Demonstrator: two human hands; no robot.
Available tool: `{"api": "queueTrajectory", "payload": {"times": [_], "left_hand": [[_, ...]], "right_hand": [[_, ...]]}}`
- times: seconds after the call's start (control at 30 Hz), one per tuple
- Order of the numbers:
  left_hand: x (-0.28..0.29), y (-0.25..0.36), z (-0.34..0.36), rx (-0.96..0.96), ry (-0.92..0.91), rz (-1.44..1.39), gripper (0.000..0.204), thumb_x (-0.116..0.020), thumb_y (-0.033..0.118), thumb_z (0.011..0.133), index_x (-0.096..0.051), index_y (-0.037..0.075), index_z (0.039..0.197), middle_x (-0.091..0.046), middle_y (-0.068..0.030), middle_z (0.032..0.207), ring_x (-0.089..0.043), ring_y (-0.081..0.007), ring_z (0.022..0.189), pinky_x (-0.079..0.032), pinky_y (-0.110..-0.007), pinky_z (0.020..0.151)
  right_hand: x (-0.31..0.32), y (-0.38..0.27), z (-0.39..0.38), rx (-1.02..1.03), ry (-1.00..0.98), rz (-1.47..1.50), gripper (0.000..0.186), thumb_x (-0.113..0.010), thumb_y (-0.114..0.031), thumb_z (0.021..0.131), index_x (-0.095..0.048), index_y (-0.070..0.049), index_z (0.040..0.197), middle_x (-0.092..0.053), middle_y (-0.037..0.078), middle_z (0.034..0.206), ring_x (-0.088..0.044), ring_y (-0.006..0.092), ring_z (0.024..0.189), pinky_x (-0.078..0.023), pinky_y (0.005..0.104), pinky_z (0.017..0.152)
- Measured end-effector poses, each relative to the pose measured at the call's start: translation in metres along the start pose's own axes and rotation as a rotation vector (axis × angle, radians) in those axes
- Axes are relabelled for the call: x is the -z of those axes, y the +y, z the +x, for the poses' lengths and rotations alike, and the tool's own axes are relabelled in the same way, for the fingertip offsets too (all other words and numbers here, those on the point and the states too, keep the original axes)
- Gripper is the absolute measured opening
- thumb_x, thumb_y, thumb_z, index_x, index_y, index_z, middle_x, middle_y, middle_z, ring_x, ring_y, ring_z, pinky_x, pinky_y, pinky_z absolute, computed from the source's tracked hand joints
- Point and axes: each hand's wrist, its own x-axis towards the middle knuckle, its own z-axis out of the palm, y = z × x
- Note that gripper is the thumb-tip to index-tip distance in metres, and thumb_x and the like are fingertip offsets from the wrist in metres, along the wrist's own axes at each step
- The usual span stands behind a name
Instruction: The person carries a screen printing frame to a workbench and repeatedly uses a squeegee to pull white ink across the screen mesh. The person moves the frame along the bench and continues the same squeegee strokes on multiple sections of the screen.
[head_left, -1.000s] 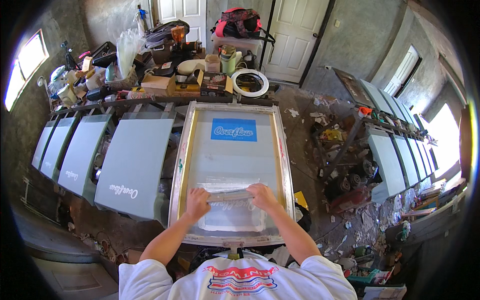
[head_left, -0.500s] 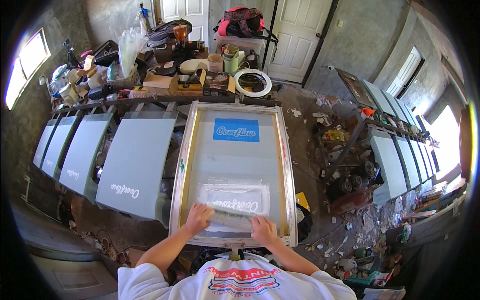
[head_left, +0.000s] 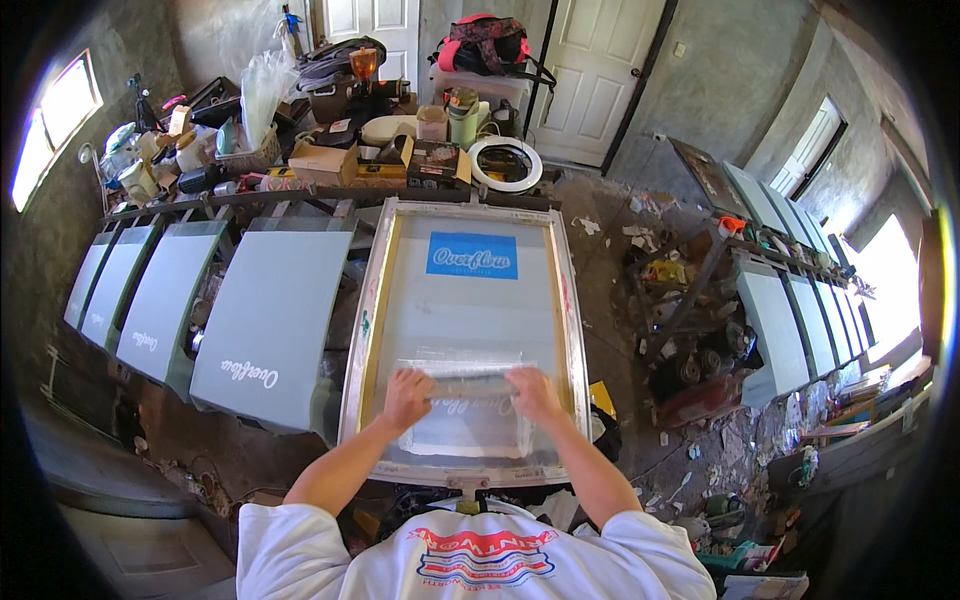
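A framed printing screen lies in front of me. My left hand and my right hand are closed round the two ends of a wide squeegee, which spans the lower half of the mesh. Below the squeegee, white lettering shows faintly through the screen, and a band of white ink lies along the near side of the stencil area. Higher up on the mesh is a blue rectangle with script lettering. The squeegee's lower edge is hard to make out.
Boards with pale grey-green fabric stand in a row at the left, several with white script prints. More covered boards stand at the right. Behind the screen is a cluttered table with a white ring light and boxes. Scraps litter the floor.
Both hands and the squeegee have moved away from me, up the screen. The squeegee, slanted before, now lies nearly level. White ink shows along the near side of the stencil.
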Motion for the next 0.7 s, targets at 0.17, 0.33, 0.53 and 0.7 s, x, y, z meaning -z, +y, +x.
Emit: {"api": "queueTrajectory", "payload": {"times": [0.17,0.33,0.53,0.7], "left_hand": [[0.040,0.052,-0.072,-0.108,-0.120,-0.093,0.033,-0.073,0.013,0.056,-0.067,0.010,0.088,-0.061,-0.0074,0.086,-0.062,-0.0296,0.083,-0.047,-0.044,0.077],[0.039,0.040,-0.055,-0.075,-0.155,-0.132,0.031,-0.073,0.011,0.055,-0.066,0.010,0.085,-0.062,-0.0080,0.084,-0.063,-0.0307,0.082,-0.048,-0.045,0.075],[0.004,-0.005,0.007,-0.006,-0.002,0.026,0.029,-0.073,0.007,0.056,-0.066,0.010,0.084,-0.060,-0.0085,0.082,-0.061,-0.0311,0.083,-0.047,-0.045,0.077],[0.040,0.032,-0.054,-0.161,-0.142,-0.035,0.032,-0.073,0.014,0.059,-0.066,0.008,0.090,-0.059,-0.0062,0.087,-0.060,-0.0283,0.084,-0.047,-0.043,0.081]], "right_hand": [[0.017,-0.059,-0.101,0.028,-0.124,0.002,0.042,-0.069,-0.004,0.071,-0.072,-0.003,0.113,-0.073,0.015,0.115,-0.069,0.0351,0.108,-0.057,0.0455,0.094],[0.033,-0.050,-0.088,0.041,-0.314,0.006,0.041,-0.068,-0.008,0.075,-0.070,-0.004,0.115,-0.071,0.014,0.120,-0.068,0.0354,0.112,-0.056,0.0472,0.096],[0.005,0.000,0.004,-0.001,-0.076,0.031,0.046,-0.066,0.000,0.071,-0.073,-0.004,0.116,-0.073,0.018,0.117,-0.068,0.0372,0.109,-0.056,0.0459,0.095],[0.008,-0.047,-0.074,0.019,-0.076,0.017,0.045,-0.066,0.001,0.071,-0.071,-0.003,0.116,-0.071,0.017,0.119,-0.068,0.0357,0.109,-0.056,0.0448,0.097]]}}
